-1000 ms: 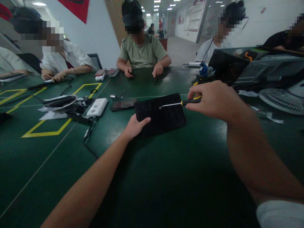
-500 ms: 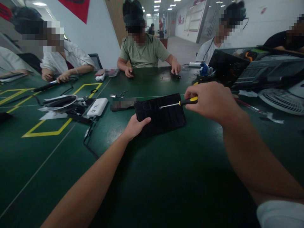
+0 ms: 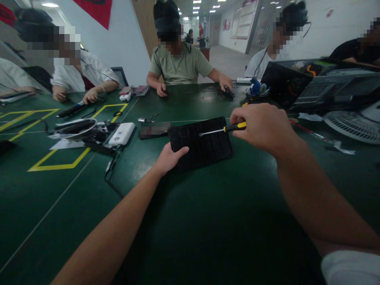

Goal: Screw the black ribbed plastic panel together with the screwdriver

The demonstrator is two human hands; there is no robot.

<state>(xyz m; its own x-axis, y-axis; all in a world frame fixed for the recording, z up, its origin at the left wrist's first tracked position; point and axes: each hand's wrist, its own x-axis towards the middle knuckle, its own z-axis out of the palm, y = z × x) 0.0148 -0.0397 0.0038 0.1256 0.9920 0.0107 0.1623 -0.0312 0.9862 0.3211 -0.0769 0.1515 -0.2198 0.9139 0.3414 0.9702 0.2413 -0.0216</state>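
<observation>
My left hand (image 3: 172,157) grips the left edge of a flat black wallet-like case (image 3: 213,148), thumb on top and the other fingers hidden beneath. The case lies opened out and slightly tilted over the green table, with a crease and slot-like panels on its face. In my right hand (image 3: 261,126) is a screwdriver (image 3: 236,126) with a black and yellow handle, pinched near the handle's end. Its thin metal shaft points left across the case, the tip near the middle crease. Whether the tip touches the case I cannot tell.
Left of the case are a white power bank (image 3: 121,133), a cable and a pile of parts (image 3: 77,128). Small metal pieces (image 3: 148,118) lie behind it. A white fan (image 3: 356,122) and an open computer case (image 3: 326,85) stand right. Several people sit around the table.
My hands, the case and the screwdriver hold almost still. Across the table, a person's hand has shifted right with a small dark object. At left, another person's long black object has moved right.
</observation>
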